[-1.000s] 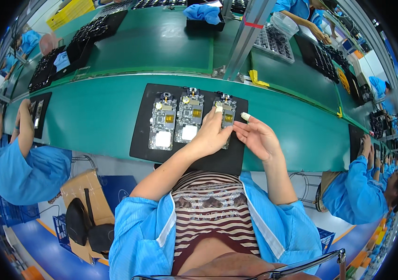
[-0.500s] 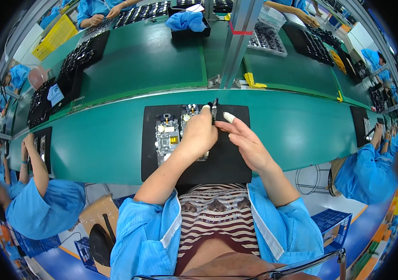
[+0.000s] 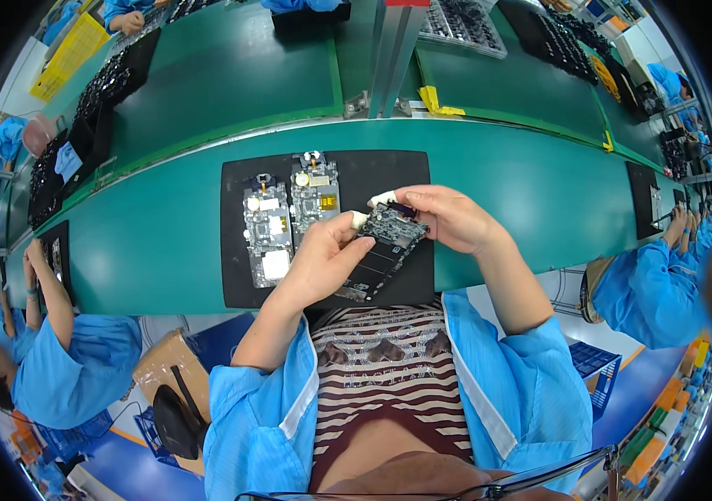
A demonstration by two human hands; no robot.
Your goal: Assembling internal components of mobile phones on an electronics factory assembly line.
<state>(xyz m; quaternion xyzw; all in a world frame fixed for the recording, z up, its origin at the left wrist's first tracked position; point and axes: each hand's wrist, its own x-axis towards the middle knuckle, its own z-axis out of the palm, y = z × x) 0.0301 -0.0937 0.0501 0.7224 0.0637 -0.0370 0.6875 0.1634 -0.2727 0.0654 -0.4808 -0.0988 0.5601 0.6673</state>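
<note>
Circuit board (image 3: 385, 242) up off the desk (image 3: 164, 242), pinched between both your hands' fingers (image 3: 359, 220); looks light, stiff, fragile — keep to the edges, off the components.

One head-worn fisheye view looks steeply down, close over the green workbench (image 3: 498, 179), edges bending outward.

Our left hand (image 3: 316, 260) covers the near left edge of the phone chassis (image 3: 379, 250); our right hand (image 3: 448, 219) hides its far corner. Board parts are too small to tell.
</note>
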